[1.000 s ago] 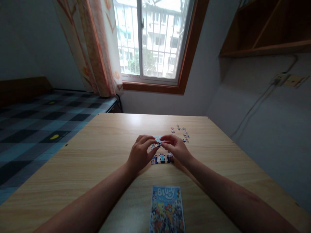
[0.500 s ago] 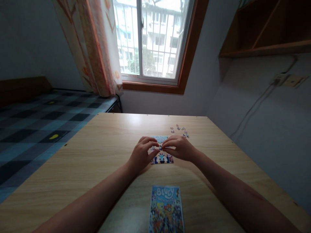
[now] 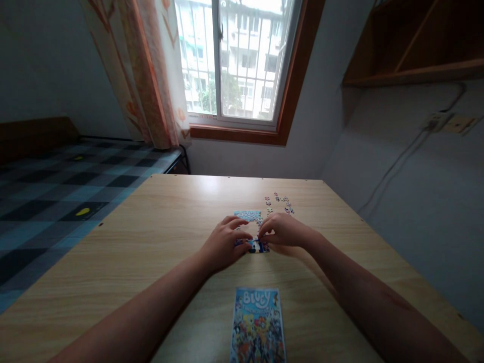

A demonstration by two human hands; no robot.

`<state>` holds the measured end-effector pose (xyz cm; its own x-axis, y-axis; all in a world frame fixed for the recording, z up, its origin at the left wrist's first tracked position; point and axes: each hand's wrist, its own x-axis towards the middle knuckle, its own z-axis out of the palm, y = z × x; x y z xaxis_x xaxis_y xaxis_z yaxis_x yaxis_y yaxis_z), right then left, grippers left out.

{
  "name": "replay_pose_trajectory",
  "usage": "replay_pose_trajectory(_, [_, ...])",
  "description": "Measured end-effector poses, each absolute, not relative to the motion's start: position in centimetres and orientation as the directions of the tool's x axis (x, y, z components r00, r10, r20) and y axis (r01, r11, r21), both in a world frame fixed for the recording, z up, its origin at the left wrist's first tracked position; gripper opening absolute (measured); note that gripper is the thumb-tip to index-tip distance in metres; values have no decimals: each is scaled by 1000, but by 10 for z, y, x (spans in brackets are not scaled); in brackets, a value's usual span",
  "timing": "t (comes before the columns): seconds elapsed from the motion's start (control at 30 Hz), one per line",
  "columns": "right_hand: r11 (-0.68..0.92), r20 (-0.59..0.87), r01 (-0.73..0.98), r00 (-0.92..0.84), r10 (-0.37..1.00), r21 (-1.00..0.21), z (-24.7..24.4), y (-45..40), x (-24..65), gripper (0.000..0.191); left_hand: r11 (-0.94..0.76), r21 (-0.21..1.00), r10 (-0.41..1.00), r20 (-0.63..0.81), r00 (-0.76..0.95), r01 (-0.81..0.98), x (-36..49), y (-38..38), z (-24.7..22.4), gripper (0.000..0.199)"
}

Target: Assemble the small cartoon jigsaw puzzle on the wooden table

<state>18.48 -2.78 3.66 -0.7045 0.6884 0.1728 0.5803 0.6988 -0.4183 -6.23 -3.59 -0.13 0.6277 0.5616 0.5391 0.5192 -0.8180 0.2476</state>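
A partly joined jigsaw puzzle lies on the table, with a light blue lettered strip at its far side and dark blue pieces at its near side. Bare wood shows through its middle. My left hand rests over the puzzle's left and near part, fingers spread and fingertips touching the pieces. At the right near part, my right hand has thumb and fingers pinched at a small puzzle piece, which the fingers mostly hide. Several loose puzzle pieces lie beyond the right hand.
A picture card marked "BLUEY" lies close to me on the wooden table. To the left is a bed with a checked cover. A window and a curtain are ahead; a shelf hangs at the right.
Both hands have come slightly nearer to me, from the puzzle's middle to its near pieces. My left fingers have gone from a pinch to spread out. My right hand stays pinched.
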Motion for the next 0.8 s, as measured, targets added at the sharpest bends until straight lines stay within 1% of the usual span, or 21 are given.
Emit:
replay_pose_trajectory(0.17, [702,173,573,-709,684,-423,34,-28,184,21,-818,244,565,511,648,521,-62,-35,-2,14])
replay_pose_trajectory(0.33, [700,194,520,-718,669,-489,28,-25,184,22,-822,254,559,525,642,509,-61,-35,-3,13])
replay_pose_trajectory(0.53, [744,190,533,-747,638,-402,28,-24,182,22,-817,244,567,508,648,523,-61,-36,-2,12])
replay_pose_trajectory(0.7, [735,185,521,-747,639,-435,29,-26,182,20,-822,255,561,525,641,510,-61,-35,-3,13])
replay_pose_trajectory(0.73, [738,201,515,-743,638,-435,31,-25,184,19,-822,257,560,525,640,509,-61,-35,-3,13])
replay_pose_trajectory(0.8, [735,292,540,-685,667,-411,37,-20,190,14,-822,254,559,526,641,509,-61,-35,-2,12])
